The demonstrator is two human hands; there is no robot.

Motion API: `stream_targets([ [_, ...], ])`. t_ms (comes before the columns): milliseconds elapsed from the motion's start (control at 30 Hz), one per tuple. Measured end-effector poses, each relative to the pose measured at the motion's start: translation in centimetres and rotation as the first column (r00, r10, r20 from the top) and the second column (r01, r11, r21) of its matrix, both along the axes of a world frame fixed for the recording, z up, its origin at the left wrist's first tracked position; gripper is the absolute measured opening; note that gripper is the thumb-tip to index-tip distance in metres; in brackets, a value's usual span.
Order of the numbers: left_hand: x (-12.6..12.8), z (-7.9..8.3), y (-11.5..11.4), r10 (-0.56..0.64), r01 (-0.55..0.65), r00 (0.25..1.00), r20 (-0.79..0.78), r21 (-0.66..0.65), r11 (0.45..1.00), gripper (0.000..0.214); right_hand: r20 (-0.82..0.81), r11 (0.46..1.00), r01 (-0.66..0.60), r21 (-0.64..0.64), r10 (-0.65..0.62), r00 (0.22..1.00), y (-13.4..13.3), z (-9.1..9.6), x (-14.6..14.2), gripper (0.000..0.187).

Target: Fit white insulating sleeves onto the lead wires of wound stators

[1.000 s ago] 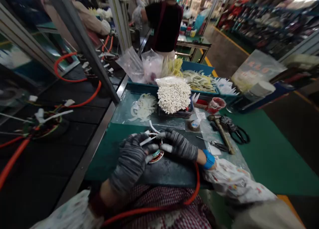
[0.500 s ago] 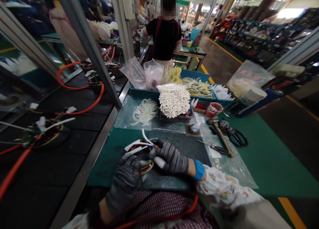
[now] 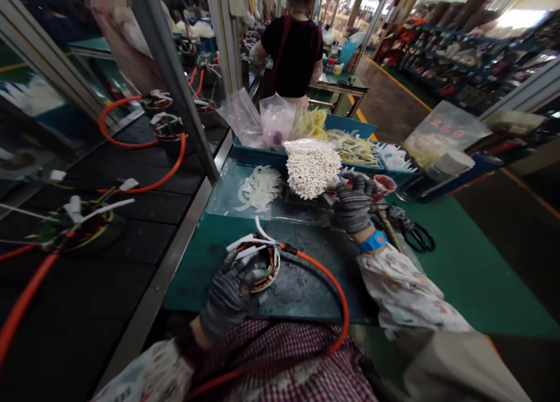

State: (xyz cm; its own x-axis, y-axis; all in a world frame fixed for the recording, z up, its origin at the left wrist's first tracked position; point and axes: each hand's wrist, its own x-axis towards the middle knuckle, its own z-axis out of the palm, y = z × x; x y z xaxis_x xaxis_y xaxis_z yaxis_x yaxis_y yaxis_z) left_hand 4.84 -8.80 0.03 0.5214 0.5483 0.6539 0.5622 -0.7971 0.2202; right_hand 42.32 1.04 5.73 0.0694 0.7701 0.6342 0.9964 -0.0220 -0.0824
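My left hand point(image 3: 231, 288), in a grey striped glove, is closed around the near left side of a motor stator point(image 3: 273, 269) on the dark mat. White sleeved leads point(image 3: 251, 250) stick out of the stator's top. An orange cable point(image 3: 335, 279) leaves its right side, curving down across my lap. My right hand point(image 3: 353, 206), gloved alike with a blue band at the wrist, is over the small containers just right of a bundle of thin white sticks point(image 3: 312, 170). Its fingertips are partly hidden, so I cannot tell whether they grip anything.
Pale sleeving pieces point(image 3: 261, 187) lie on a plastic sheet behind the stator. Blue trays point(image 3: 350, 123) of tubing stand at the back. Scissors point(image 3: 417, 237) lie beyond my right wrist. On the left, a dark conveyor point(image 3: 144, 238) carries more stators. A person point(image 3: 291, 58) stands ahead.
My right hand has left the stator's leads and moved up and right to the containers. The orange cable now shows at the stator's right side. My left hand stays on the stator.
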Motion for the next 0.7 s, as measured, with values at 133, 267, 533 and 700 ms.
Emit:
stream_targets([
  [133, -0.2, -0.4, 0.1, -0.05, 0.05, 0.999, 0.019, -0.027, 0.998, 0.034, -0.169, 0.997, -0.071, 0.044, 0.077, 0.983, 0.1, -0.1, 0.0, 0.014],
  [267, -0.2, -0.5, 0.1, -0.076, 0.076, 0.997, -0.007, -0.042, 0.996, 0.025, -0.513, 0.924, -0.292, 0.246, 0.38, 0.77, -2.8, 2.3, -1.0, 0.017],
  [533, 0.0, 0.3, -0.1, -0.062, 0.061, 0.998, -0.033, -0.034, 0.998, 0.015, -0.847, 0.832, -0.553, 0.041, 0.323, 0.423, -13.3, 6.1, -8.5, 0.017],
  [700, 0.3, 0.4, -0.3, -0.038, 0.035, 0.998, -0.042, -0.072, 0.997, 0.012, -0.879, 0.914, -0.4, 0.064, 0.242, 0.412, -16.8, 1.3, -10.1, 0.015],
])
